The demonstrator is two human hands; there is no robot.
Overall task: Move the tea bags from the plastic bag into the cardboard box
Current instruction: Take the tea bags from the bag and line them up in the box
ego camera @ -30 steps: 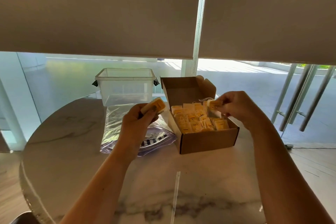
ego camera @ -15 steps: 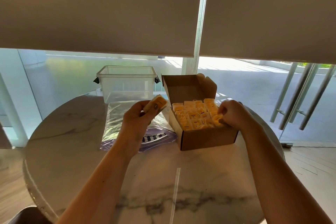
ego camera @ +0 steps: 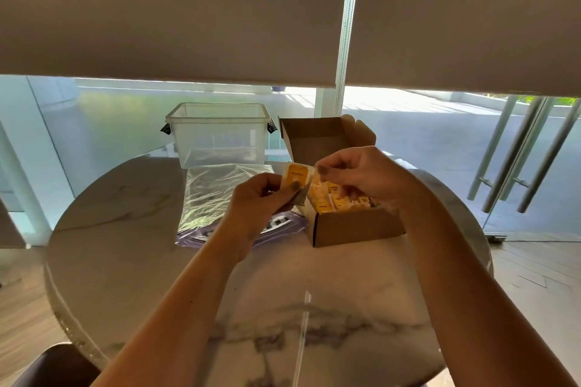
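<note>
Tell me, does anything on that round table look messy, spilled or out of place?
Nothing stands out. The brown cardboard box sits upright, packed with yellow tea bags; the clear plastic bag lies flat beside it. Left hand and right hand hold one yellow tea bag together.

Room and things in the way

The cardboard box [ego camera: 352, 223] is packed with tea bags [ego camera: 330, 201]; its lid [ego camera: 317, 138] is raised behind. Bare table [ego camera: 157, 261] is left in front.
</note>
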